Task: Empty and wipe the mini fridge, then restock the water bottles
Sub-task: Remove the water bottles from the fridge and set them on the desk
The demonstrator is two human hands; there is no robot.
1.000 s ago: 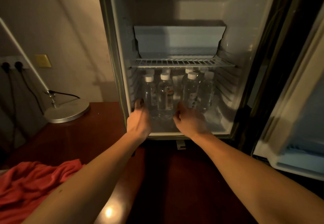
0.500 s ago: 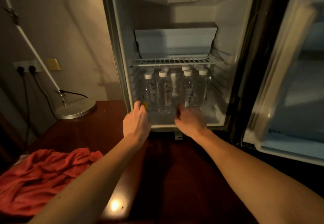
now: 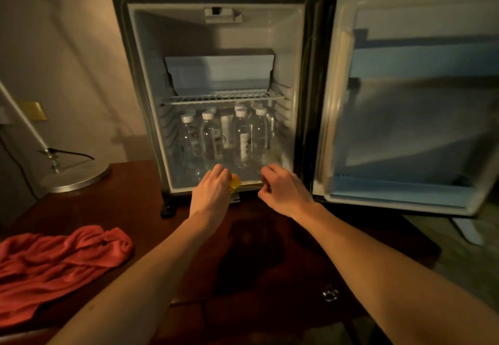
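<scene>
I had my left hand (image 3: 209, 192) at the mini fridge (image 3: 216, 34) sill, fingers curled around a small yellow object (image 3: 234, 181). My right hand (image 3: 283, 189) hovered beside it, fingers loosely curled, holding nothing. The water bottles (image 3: 226, 136) stood under the wire shelf (image 3: 224, 96).
</scene>
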